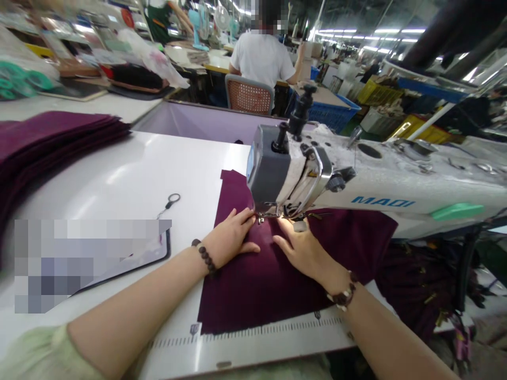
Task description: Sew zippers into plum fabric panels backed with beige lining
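A dark maroon piece of fabric [253,290] lies flat under the head of a white and grey sewing machine [273,169]. My left hand [232,235] rests on the cloth just left of the presser foot [261,217], fingers stretched out and thumb apart. On the other side, my right hand [303,245] presses on the same cloth, thumb spread away, its fingertips partly hidden beneath the machine head. Light from the machine falls on those fingertips. Neither hand grips the fabric; both lie on top of it.
A stack of maroon fabric pieces [59,137] sits at the left. A phone [130,264], partly blurred out, lies left of my forearm. A ruler strip [253,343] runs along the table's front edge. More maroon cloth [412,285] hangs at right. Ahead, a person [263,58] sits facing away.
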Motion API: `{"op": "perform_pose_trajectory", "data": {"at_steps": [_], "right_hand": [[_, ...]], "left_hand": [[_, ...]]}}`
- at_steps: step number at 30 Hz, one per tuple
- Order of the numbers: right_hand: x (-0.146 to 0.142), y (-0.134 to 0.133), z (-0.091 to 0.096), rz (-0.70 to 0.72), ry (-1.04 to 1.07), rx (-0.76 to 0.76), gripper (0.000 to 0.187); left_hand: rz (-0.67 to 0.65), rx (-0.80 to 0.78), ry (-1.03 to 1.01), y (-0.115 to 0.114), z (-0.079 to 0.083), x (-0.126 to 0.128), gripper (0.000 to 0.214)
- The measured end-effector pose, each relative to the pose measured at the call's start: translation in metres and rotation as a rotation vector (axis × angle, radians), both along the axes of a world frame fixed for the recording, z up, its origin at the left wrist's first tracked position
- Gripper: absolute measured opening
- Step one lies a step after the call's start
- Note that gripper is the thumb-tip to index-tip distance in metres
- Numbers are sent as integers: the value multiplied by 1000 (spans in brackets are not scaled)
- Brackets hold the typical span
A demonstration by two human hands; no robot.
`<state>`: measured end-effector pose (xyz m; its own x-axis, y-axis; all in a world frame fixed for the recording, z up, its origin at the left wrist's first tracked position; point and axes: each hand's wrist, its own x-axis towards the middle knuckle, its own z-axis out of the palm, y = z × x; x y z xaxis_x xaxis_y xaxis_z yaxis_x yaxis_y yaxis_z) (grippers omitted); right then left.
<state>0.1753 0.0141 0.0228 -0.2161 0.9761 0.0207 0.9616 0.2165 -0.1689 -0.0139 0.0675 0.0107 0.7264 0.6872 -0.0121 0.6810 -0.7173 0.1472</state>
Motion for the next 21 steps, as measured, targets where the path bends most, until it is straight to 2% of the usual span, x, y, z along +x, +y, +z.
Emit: {"op": "perform_pose_trajectory", "data": {"at_steps": [4, 8, 11, 15, 21], "right_hand": [[21, -15, -3, -161, -205, 58, 36], [29, -19, -19, -234, -289, -12, 41], [28, -16, -28, -225, -271, -18, 43], [29, -13, -31, -220, -253, 15, 43], [33, -8, -37, -199, -208, 89, 40]], "left_hand": [[97, 49, 172, -21, 2, -29, 67], [176, 107, 174, -37, 0, -49, 68], [200, 121, 142, -37, 0, -50, 67], [201, 123, 119, -34, 5, -48, 66], [212, 61, 55, -25, 8, -51, 68]]}}
